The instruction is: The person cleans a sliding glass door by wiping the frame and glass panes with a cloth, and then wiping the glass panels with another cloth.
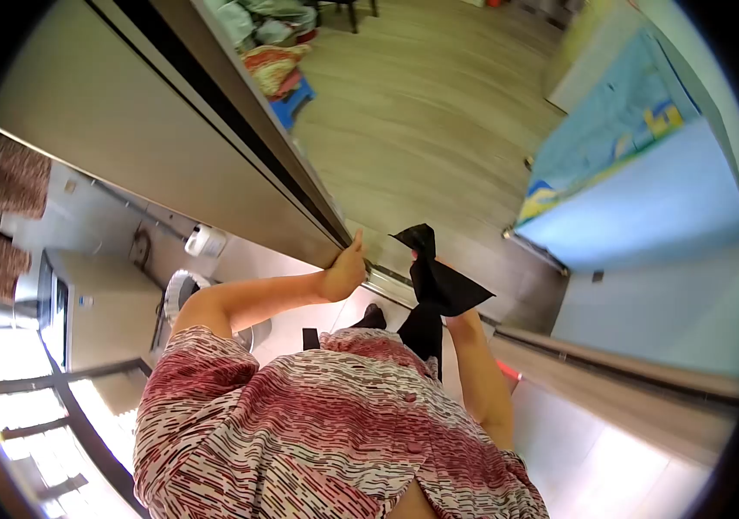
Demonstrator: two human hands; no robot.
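Note:
My left hand (348,271) is closed on the edge of a tall sliding door (205,164) with a dark frame. In my right hand (463,320) is a black cloth (447,284), which covers most of the hand. A fingertip shows by the cloth's upper part, and one corner of the fabric sticks out to the right. The cloth is over the doorway, just right of the door's edge. Below both hands runs the floor track (389,284), with my dark-clad legs close behind it.
Ahead lies a wood-look floor (421,112). A blue stool (292,104) with fabric on it stands beyond the door. To the right is a light-blue panel (637,208) with a patterned cloth over it. A white bottle (205,241) is at the left.

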